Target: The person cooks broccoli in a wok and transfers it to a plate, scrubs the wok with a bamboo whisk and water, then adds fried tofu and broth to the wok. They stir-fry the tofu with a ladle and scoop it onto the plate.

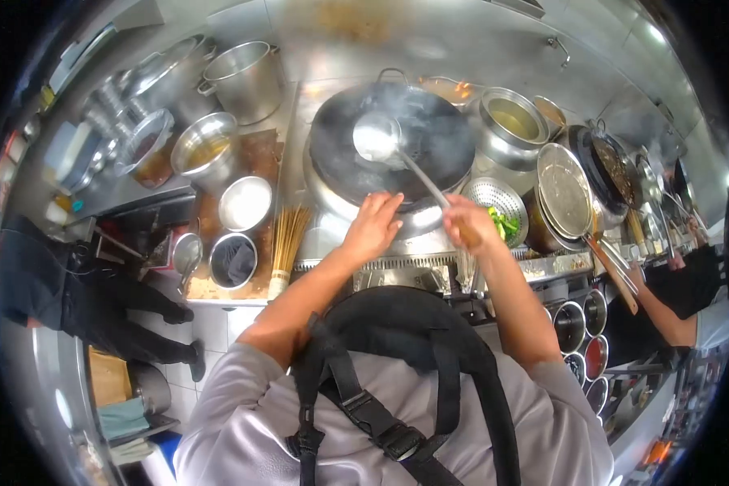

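My right hand (466,223) is wrapped round the handle of a ladle (420,172); my left hand (372,227), fingers loosely spread, sits by the near edge of the wok (336,134), touching or not I cannot tell. Steel stovetop (326,236) surrounds the wok; the ladle's bowl is over its dark, steamy inside. Beyond, left, a tall pot (241,85) stands near the shiny steel wall (437,36).

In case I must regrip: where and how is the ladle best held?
Take the ladle by its tan handle end, probably from the near right, where the right hand holds it: the long shaft slants away to the bowl over the wok.
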A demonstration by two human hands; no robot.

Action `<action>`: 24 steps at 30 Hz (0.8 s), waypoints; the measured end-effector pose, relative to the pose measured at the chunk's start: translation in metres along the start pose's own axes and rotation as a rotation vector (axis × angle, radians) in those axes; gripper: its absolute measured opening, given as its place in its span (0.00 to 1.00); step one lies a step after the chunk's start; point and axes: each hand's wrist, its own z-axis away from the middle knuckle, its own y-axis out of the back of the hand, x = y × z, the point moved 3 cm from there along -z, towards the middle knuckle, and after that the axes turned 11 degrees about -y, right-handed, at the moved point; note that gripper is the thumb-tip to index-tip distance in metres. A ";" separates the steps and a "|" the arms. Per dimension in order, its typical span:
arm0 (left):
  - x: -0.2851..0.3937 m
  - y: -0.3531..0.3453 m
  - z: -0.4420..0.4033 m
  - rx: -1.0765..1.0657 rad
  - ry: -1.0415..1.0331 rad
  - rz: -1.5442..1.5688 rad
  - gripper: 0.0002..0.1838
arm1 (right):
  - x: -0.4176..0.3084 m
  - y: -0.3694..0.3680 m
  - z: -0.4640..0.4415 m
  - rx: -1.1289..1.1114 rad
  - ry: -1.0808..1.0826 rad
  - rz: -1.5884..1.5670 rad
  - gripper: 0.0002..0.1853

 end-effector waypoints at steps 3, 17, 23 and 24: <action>0.001 0.008 -0.001 0.007 -0.006 0.055 0.31 | 0.001 -0.023 -0.033 0.239 0.285 0.313 0.24; -0.003 0.012 0.007 -0.102 -0.017 0.122 0.37 | 0.028 -0.014 -0.001 0.523 0.395 0.704 0.26; -0.001 0.012 0.006 -0.109 0.009 0.094 0.38 | -0.004 -0.012 -0.016 0.046 0.074 -0.083 0.22; 0.000 0.012 0.006 -0.110 0.011 0.093 0.38 | 0.000 -0.016 -0.030 0.111 0.182 0.055 0.22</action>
